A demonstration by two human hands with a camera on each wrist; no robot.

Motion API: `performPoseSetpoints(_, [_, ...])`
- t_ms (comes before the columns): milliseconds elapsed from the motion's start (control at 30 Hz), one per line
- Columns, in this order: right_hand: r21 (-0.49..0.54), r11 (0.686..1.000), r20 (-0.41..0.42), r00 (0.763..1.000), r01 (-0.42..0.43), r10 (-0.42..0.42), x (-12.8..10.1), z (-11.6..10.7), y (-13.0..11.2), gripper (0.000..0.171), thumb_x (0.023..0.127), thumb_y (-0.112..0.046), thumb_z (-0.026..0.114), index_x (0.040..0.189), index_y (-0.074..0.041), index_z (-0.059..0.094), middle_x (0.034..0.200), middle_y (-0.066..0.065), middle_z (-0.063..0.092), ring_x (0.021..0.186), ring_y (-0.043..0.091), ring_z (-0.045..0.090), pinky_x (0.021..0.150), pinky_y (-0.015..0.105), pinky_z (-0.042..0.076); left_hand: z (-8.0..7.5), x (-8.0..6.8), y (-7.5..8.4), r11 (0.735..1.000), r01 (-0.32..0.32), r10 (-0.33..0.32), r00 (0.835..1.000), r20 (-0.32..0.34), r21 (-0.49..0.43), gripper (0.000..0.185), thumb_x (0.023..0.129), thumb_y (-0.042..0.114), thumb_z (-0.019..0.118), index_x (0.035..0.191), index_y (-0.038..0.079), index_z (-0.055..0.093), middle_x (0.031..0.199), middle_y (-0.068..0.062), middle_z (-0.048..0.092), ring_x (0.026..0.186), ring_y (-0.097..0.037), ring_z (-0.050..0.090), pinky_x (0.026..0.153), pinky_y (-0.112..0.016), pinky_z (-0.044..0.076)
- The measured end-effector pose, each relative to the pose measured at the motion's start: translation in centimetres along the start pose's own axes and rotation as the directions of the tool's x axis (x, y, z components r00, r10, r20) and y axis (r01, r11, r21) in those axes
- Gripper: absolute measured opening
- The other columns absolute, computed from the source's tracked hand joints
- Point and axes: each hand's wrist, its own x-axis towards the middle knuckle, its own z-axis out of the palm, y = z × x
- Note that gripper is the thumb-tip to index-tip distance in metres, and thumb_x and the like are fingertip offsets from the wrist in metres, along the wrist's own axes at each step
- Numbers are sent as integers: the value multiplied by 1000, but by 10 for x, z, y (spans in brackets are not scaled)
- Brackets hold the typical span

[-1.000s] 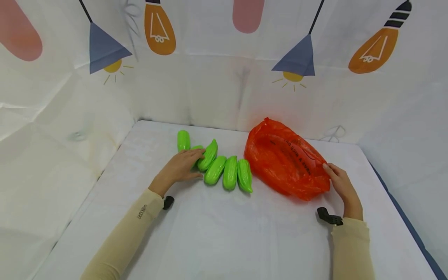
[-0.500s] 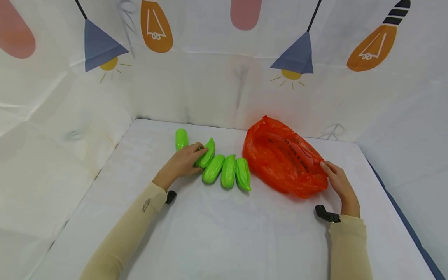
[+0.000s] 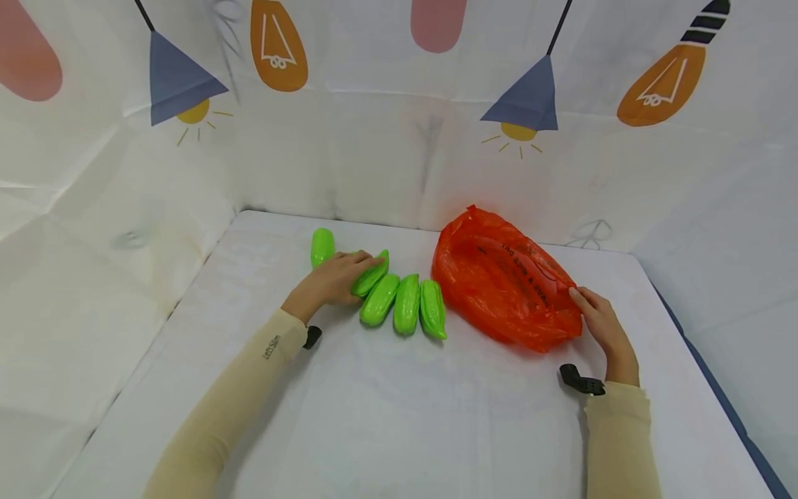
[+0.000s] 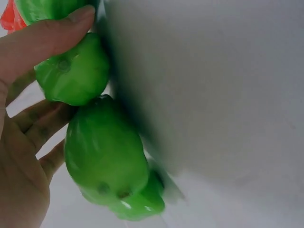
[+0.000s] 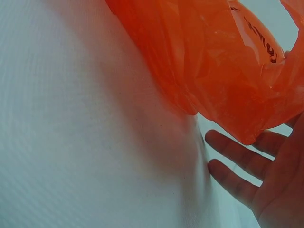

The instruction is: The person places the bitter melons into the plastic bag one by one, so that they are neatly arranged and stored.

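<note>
My left hand (image 3: 339,278) grips a glossy, ridged green toy vegetable (image 3: 372,277), tapered at one end. In the left wrist view, the thumb lies across one side of this toy vegetable (image 4: 73,71) and fingers are on the other. Another green one (image 4: 107,152) lies close beside those fingers. To the right, several alike stand in a slanted row, the nearest (image 3: 379,301) touching or almost touching the held one. My right hand (image 3: 603,326) pinches the edge of a crumpled red plastic bag (image 3: 505,277); in the right wrist view its lower fingers (image 5: 237,154) are spread off the bag.
One more green toy vegetable (image 3: 322,244) lies behind the left hand, partly hidden. White cloth covers the table (image 3: 399,416). A white sheet with printed lamps and bulbs (image 3: 374,152) hangs behind the table's back edge. Black wrist cameras (image 3: 581,380) are on both wrists.
My left hand has shifted right and closed around a green toy vegetable, whose tip has swung right. Another behind the hand is now covered. The right hand and bag stay almost still.
</note>
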Motion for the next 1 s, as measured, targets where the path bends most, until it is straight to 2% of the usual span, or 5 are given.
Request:
performPoseSetpoints(167, [-5, 1000, -1, 1000, -5, 5, 1, 0, 1, 66, 106, -42, 29, 143, 12, 34, 143, 37, 36, 128, 48, 34, 107, 72, 27, -2, 0, 2, 1000, 5, -6, 1000, 15, 30, 87, 78, 30, 83, 151, 14, 38, 148, -14, 44, 135, -33, 45, 114, -51, 33])
performPoseSetpoints(333, [-6, 1000, -6, 1000, 1, -1, 0, 0, -2, 68, 106, -45, 30, 142, 12, 35, 142, 37, 37, 127, 47, 35, 107, 72, 27, -1, 0, 1, 1000, 15, -15, 1000, 17, 6, 89, 77, 29, 84, 151, 12, 38, 156, -13, 36, 141, -35, 38, 116, -52, 30])
performPoseSetpoints(500, [10, 1000, 10, 1000, -23, 23, -1, 0, -3, 73, 104, -50, 30, 146, 10, 31, 146, 36, 34, 132, 50, 30, 108, 73, 24, -4, 1, 1, 1000, 20, -20, 1000, 22, -1, 91, 75, 34, 85, 150, 8, 39, 153, -16, 39, 140, -35, 40, 117, -51, 29])
performPoseSetpoints(733, [11, 1000, 14, 1000, -19, 18, -2, -1, -5, 73, 104, -50, 31, 144, 11, 33, 144, 36, 34, 132, 50, 30, 108, 73, 24, -13, -1, 0, 989, 92, -91, 996, 11, -115, 95, 75, 41, 84, 151, 7, 37, 153, -18, 39, 139, -39, 38, 118, -51, 30])
performPoseSetpoints(1000, [21, 999, 30, 999, -45, 45, -2, -1, -5, 76, 103, -52, 30, 147, 10, 29, 148, 36, 31, 136, 51, 25, 109, 73, 21, -14, -3, -3, 979, 102, -109, 994, -27, -176, 100, 74, 50, 83, 151, 6, 37, 151, -18, 40, 137, -39, 41, 115, -50, 35])
